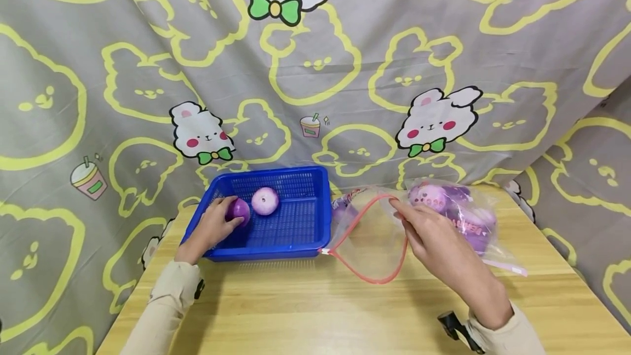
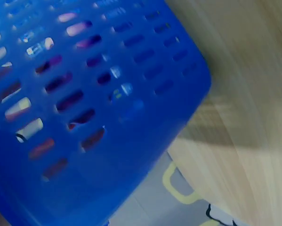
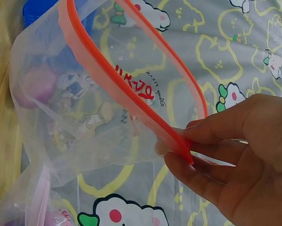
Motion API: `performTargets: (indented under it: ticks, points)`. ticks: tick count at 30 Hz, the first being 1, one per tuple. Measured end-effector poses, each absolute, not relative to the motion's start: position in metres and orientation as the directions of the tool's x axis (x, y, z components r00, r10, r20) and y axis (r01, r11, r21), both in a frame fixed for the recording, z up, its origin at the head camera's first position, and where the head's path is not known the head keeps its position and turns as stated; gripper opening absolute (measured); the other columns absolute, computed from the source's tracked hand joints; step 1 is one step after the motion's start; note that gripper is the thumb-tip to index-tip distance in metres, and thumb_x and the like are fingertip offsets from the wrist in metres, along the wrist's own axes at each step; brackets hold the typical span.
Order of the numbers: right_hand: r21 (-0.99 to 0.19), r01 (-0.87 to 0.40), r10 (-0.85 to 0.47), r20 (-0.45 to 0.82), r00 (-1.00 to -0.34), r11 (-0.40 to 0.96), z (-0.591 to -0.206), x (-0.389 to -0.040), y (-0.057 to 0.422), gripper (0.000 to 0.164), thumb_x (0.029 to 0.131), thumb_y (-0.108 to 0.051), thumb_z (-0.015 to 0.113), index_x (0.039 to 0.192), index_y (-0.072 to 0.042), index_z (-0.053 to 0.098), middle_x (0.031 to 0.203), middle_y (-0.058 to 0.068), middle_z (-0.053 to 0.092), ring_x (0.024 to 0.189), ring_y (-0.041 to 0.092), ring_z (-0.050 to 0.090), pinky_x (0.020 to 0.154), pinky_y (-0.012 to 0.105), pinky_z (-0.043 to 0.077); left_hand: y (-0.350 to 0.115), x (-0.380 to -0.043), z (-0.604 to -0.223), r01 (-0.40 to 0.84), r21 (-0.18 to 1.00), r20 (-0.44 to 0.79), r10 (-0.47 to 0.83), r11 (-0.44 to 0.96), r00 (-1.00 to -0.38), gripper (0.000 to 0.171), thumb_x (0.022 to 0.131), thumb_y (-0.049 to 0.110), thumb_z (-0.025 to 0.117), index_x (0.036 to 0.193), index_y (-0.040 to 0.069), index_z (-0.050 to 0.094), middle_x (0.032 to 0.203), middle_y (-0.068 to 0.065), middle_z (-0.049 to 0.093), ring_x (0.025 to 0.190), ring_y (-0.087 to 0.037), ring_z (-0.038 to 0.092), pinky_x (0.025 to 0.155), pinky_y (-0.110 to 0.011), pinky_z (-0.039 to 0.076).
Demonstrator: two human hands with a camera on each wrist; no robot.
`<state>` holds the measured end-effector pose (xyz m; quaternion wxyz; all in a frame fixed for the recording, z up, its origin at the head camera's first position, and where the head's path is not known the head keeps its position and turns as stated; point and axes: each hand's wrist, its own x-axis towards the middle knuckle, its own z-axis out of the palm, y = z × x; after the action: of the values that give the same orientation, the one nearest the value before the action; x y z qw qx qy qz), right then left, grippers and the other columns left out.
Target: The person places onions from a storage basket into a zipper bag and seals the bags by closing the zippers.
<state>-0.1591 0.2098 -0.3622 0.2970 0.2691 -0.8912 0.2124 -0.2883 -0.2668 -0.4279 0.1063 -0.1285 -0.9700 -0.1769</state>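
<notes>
In the head view my left hand (image 1: 213, 229) reaches into the blue plastic basket (image 1: 324, 218) and grips a glossy purple ball (image 1: 240, 210) near its left wall. A pale pink-and-white ball (image 1: 265, 201) lies beside it in the basket. My right hand (image 1: 439, 242) pinches the edge of a clear zip bag (image 1: 377, 240), whose red-rimmed mouth gapes toward the basket. From the right wrist, thumb and fingers of the right hand (image 3: 239, 150) hold one end of the red zip strip (image 3: 122, 89). A blurred pink round thing (image 3: 37, 87) shows through the bag. The left wrist view shows the basket's slotted wall (image 2: 126, 165), hiding the left hand.
Right of the open bag, another clear bag (image 1: 493, 240) holding several pink and purple round things lies on the wooden table (image 1: 315, 305). A grey patterned curtain (image 1: 345, 86) hangs close behind the basket and bags.
</notes>
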Motion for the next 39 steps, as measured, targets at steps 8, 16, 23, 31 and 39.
performTargets:
  ticks: [8, 16, 23, 31, 39]
  points:
    - [-0.202, -0.612, -0.358, 0.656, -0.665, 0.765, -0.363, -0.159, 0.21, 0.045, 0.084, 0.009, 0.069, 0.127, -0.002, 0.064, 0.09, 0.007, 0.07, 0.075, 0.017, 0.063, 0.061, 0.036, 0.052, -0.252, -0.28, -0.428, 0.326, 0.336, 0.313, 0.222, 0.884, -0.923, 0.066, 0.086, 0.028, 0.079, 0.138, -0.001, 0.052, 0.124, -0.028, 0.054, 0.112, -0.045, 0.055, 0.092, -0.061, 0.048]
    - [-0.206, -0.602, -0.356, 0.646, -0.676, 0.771, -0.363, -0.159, 0.211, 0.044, 0.085, 0.008, 0.068, 0.128, -0.002, 0.064, 0.092, 0.007, 0.071, 0.076, 0.016, 0.061, 0.061, 0.036, 0.051, -0.235, -0.273, -0.423, 0.367, 0.344, 0.388, 0.225, 0.864, -0.894, 0.076, 0.085, 0.025, 0.081, 0.144, -0.004, 0.042, 0.137, -0.028, 0.05, 0.122, -0.044, 0.052, 0.1, -0.059, 0.044]
    - [-0.211, -0.609, -0.358, 0.648, -0.673, 0.764, -0.362, -0.159, 0.211, 0.044, 0.085, 0.008, 0.068, 0.128, -0.002, 0.063, 0.091, 0.006, 0.07, 0.076, 0.015, 0.061, 0.062, 0.036, 0.051, -0.219, -0.263, -0.417, 0.416, 0.31, 0.428, 0.265, 0.855, -0.864, 0.063, 0.084, 0.028, 0.081, 0.134, 0.0, 0.055, 0.133, -0.02, 0.056, 0.12, -0.039, 0.054, 0.099, -0.056, 0.046]
    - [-0.213, -0.609, -0.358, 0.645, -0.675, 0.764, -0.362, -0.159, 0.211, 0.046, 0.085, 0.008, 0.068, 0.129, -0.003, 0.063, 0.089, 0.006, 0.069, 0.075, 0.015, 0.06, 0.063, 0.037, 0.051, -0.202, -0.252, -0.411, 0.48, 0.26, 0.48, 0.319, 0.838, -0.817, 0.065, 0.081, 0.027, 0.084, 0.134, 0.002, 0.056, 0.132, -0.021, 0.056, 0.119, -0.04, 0.054, 0.096, -0.058, 0.048]
    - [-0.218, -0.6, -0.356, 0.635, -0.686, 0.77, -0.362, -0.159, 0.211, 0.046, 0.084, 0.008, 0.069, 0.129, -0.003, 0.063, 0.087, 0.004, 0.068, 0.075, 0.014, 0.059, 0.063, 0.036, 0.05, -0.188, -0.244, -0.407, 0.524, 0.274, 0.479, 0.358, 0.807, -0.801, 0.063, 0.082, 0.028, 0.083, 0.135, 0.006, 0.056, 0.138, -0.017, 0.054, 0.122, -0.038, 0.054, 0.094, -0.058, 0.049]
